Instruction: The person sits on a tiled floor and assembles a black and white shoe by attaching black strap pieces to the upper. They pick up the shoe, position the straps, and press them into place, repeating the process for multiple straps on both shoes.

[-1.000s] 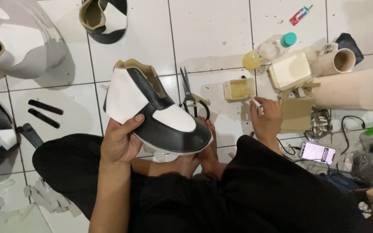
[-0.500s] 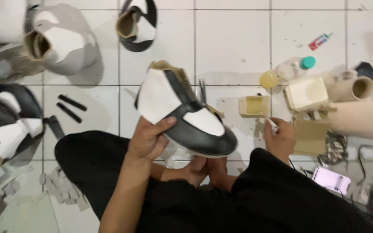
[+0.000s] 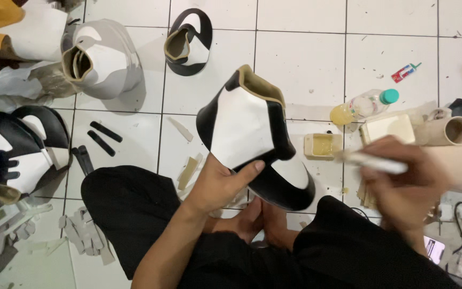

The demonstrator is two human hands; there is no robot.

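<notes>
**Two hands busy over a black-and-white shoe upper**

One shoe upper [image 3: 252, 136], black and white with a tan collar, is being held above the tiled floor [image 3: 300, 59], over the person's lap. The left hand [image 3: 220, 184] is gripping it from below, thumb pressing its white panel. The right hand [image 3: 407, 184], blurred, is pinching a thin white brush [image 3: 372, 162] just beside a small open tub of glue [image 3: 323, 145].

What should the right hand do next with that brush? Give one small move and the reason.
Probably carry the brush leftward to the black-and-white shoe upper. The right hand holds it raised, with its tip over the small open container of yellowish paste. The left hand holds the upper off the floor, thumb on its white panel, turned toward the brush.
</notes>
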